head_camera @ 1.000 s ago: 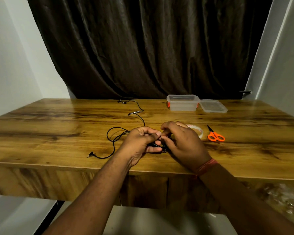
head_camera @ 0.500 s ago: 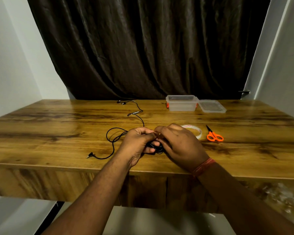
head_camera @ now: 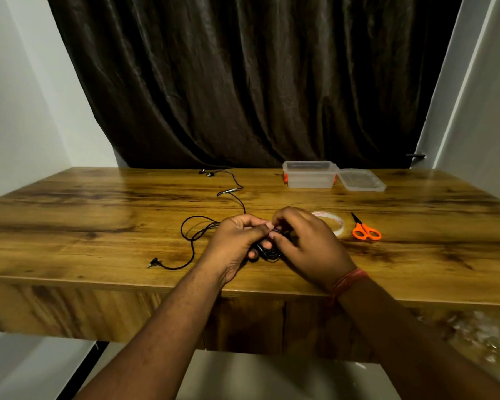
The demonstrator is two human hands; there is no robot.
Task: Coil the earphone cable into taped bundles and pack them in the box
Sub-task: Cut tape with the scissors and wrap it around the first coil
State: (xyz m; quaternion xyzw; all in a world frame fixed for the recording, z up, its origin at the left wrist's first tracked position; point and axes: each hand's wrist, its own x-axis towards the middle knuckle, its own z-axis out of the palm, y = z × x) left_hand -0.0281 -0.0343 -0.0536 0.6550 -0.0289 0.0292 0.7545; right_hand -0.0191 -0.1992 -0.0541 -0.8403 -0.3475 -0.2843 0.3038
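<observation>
A black earphone cable (head_camera: 191, 237) lies on the wooden table (head_camera: 70, 232), its plug at the front left and its earbuds (head_camera: 206, 173) at the back. Between my hands sits a small black coil of cable (head_camera: 267, 252). My left hand (head_camera: 237, 241) grips the coil from the left. My right hand (head_camera: 306, 243) pinches it from the right, fingers curled over it. A roll of clear tape (head_camera: 334, 222) lies just behind my right hand. The clear plastic box (head_camera: 309, 176) stands open at the back, its lid (head_camera: 361, 180) beside it.
Orange-handled scissors (head_camera: 364, 229) lie to the right of the tape. A dark curtain hangs behind the table. White walls close in on both sides. The table's front edge runs just under my wrists.
My hands have stayed together on the coil, with the fingers shifting slightly around it. The loose cable on the left has barely moved.
</observation>
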